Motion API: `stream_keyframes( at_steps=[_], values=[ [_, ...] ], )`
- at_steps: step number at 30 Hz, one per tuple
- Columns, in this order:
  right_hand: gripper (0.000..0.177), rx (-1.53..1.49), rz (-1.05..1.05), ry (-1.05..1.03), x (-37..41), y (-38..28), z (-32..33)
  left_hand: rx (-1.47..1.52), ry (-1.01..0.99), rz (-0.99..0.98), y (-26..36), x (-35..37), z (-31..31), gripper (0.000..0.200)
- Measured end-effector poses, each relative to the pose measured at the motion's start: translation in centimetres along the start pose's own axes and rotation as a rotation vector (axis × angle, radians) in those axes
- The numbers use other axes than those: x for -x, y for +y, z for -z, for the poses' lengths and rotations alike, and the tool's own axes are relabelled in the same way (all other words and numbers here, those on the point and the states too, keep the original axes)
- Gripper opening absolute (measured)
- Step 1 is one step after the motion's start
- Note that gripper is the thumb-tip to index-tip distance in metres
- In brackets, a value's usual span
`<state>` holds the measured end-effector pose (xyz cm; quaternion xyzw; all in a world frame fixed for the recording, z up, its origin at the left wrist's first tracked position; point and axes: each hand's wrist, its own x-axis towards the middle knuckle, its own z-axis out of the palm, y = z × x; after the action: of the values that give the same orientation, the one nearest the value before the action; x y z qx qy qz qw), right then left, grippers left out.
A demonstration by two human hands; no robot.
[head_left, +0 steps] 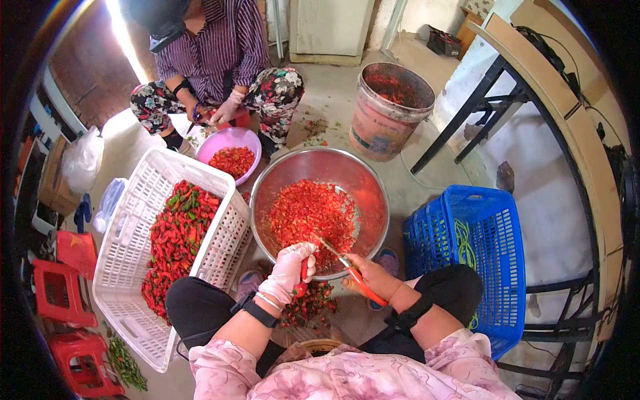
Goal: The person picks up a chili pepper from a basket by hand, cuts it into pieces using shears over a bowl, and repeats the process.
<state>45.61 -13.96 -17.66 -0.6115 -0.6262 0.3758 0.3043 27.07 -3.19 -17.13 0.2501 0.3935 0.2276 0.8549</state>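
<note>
Steel bowl rim (388, 217) below: left grip (290, 268) clasps red pepper (300, 289), right grip (377, 277) scissors (355, 275).

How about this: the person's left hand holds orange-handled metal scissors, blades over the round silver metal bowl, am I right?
Not quite: the head view shows the bare right hand holding the orange-handled metal scissors, blades over the round silver metal bowl, not the gloved left hand.

Pink blouse (393, 377) with a darker swirling print, loose sleeves (223, 363), black wristband (413, 315) on each forearm, thin whitish glove on the left hand (288, 270) (slightly see-through), black trousers (457, 290).
</note>
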Motion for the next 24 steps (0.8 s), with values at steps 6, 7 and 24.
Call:
stream_keyframes(
  at_steps=[6,7,24],
  values=[
    [0.038,-0.237,-0.09,-0.077,0.0,-0.8,-0.2,-0.001,-0.04,-0.019,0.1,0.0,0.0,0.009],
    [0.035,-0.385,-0.124,-0.081,0.0,-0.8,-0.2,-0.001,-0.041,-0.019,0.2,0.0,-0.1,0.009],
    [0.039,-0.273,-0.106,-0.043,0.3,-2.8,-0.3,-0.034,0.024,-0.113,-0.5,0.2,-0.4,0.014]
  ],
)
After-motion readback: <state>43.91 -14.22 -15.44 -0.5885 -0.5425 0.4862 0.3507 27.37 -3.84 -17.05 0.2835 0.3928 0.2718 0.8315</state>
